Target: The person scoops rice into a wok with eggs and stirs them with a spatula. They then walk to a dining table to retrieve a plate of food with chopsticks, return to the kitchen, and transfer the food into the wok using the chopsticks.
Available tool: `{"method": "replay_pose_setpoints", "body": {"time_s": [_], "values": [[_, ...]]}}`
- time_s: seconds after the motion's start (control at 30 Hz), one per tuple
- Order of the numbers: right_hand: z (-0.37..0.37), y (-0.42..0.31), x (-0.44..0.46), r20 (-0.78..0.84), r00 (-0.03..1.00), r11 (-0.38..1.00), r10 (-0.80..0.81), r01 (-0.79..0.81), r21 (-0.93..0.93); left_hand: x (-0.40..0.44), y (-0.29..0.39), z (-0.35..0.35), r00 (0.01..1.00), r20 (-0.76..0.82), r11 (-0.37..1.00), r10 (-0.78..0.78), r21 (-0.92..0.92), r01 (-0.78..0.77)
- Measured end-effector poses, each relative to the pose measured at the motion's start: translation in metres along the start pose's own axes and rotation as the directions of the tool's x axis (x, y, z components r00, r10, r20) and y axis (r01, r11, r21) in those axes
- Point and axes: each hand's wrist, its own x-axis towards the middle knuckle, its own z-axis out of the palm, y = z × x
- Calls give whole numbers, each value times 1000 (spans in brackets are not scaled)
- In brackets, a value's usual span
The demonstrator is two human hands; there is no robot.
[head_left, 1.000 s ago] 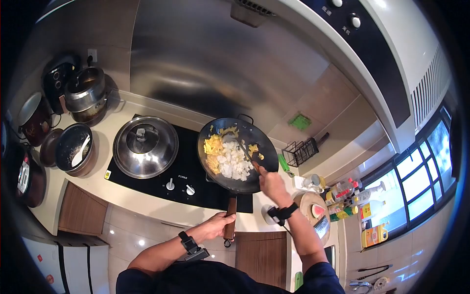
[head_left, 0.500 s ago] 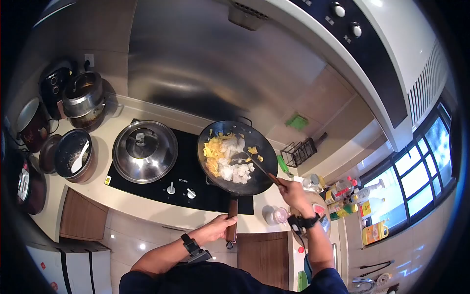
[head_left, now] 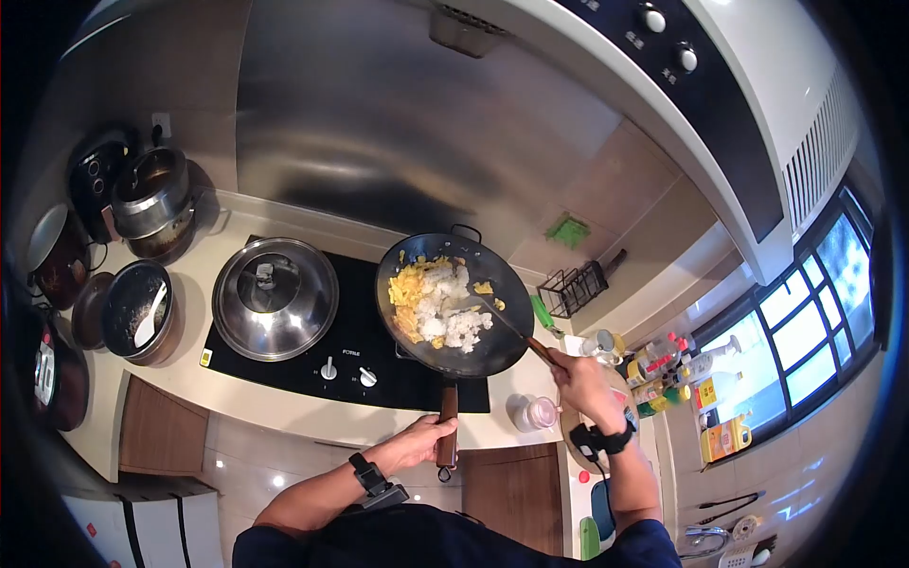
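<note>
A dark wok (head_left: 502, 275) rests on the right side of the black stove (head_left: 284, 379), holding white rice (head_left: 464, 328) and yellow egg pieces (head_left: 407, 290). My left hand (head_left: 421, 442) is closed round the wok's wooden handle (head_left: 448, 417). In my right hand (head_left: 584, 386) is the wooden handle of a spatula (head_left: 518, 333); its metal end is in the rice, near the middle of the wok. Left of the wok, a pan with a shiny domed lid (head_left: 308, 308) covers the other burner.
A pot with a white scoop (head_left: 142, 352), stacked steel pots (head_left: 150, 194) and a dark appliance (head_left: 59, 369) stand at the left. Near my right hand are a glass jar (head_left: 537, 414), several bottles (head_left: 653, 360) and a wire rack (head_left: 573, 289). A range hood (head_left: 720, 123) hangs above.
My right hand has moved right and down with the spatula, drawing its end through the rice. The rice has spread toward the lower right. My left hand stays on the handle.
</note>
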Motion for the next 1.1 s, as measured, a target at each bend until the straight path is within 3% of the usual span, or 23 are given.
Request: {"method": "replay_pose_setpoints", "body": {"time_s": [0.07, 0.13, 0.17, 0.2, 0.27, 0.33, 0.4, 0.47, 0.5, 0.53, 0.63, 0.87, 0.9, 0.93, 1.03, 1.1], "values": [[2, 5, -3, 22, 999, 999, -25, 25, -42, -3, 3, 1, 1000, -2, 1000, -8, 2, 8], [20, -3, -4, 187, 982, 962, -18, 68, -265, -1, 3, -1, 1000, 17, 1000, -1, -12, 1], [42, 3, -3, 168, 986, 963, -15, 60, -263, 0, 0, -2, 999, 36, 1000, 5, -27, -4], [63, 19, 2, 129, 992, 970, 3, 29, -240, 1, -3, -2, 999, 44, 1000, -3, -25, 4], [64, 26, 11, 10, 999, 999, -39, 39, -3, 3, -2, -6, 999, 46, 1000, -12, -25, 13], [36, 19, 13, 93, 993, 990, 76, -87, 115, 3, 0, -5, 999, 42, 1000, -5, -7, 5], [11, 7, 3, 100, 994, 991, 38, -51, 126, 2, -1, -5, 1000, 22, 1000, 3, -15, -3], [3, 1, -9, 129, 987, 976, 93, -117, 186, 1, -2, -6, 1000, 26, 1000, 6, -13, -6], [15, 8, -10, 77, 992, 983, -100, 87, 159, 2, -1, -6, 1000, 22, 1000, 4, -14, -4], [28, 4, -11, 188, 980, 988, -72, 43, 151, 2, 0, -5, 1000, 19, 1000, 1, -14, 0], [63, -3, -10, 100, 983, 988, -154, 153, 12, 0, 2, -4, 1000, 19, 1000, -11, -15, 11], [83, -12, 13, 29, 993, 939, -115, 118, -322, -1, 4, -4, 999, 34, 1000, 6, -17, -6], [76, -18, 16, 63, 998, 947, -10, 29, -319, -1, 3, -5, 999, 31, 1000, 6, -8, -6], [71, -13, 16, 53, 998, 947, -21, 37, -320, 0, 1, -6, 1000, 27, 1000, 11, -5, -11], [50, 12, 19, -59, 997, 997, -58, 61, 51, 0, 2, -9, 1000, 4, 1000, 26, -2, -26], [63, 18, 30, -73, 997, 992, 36, -27, 126, -3, 2, -10, 1000, -2, 1000, 18, 2, -18]]}}
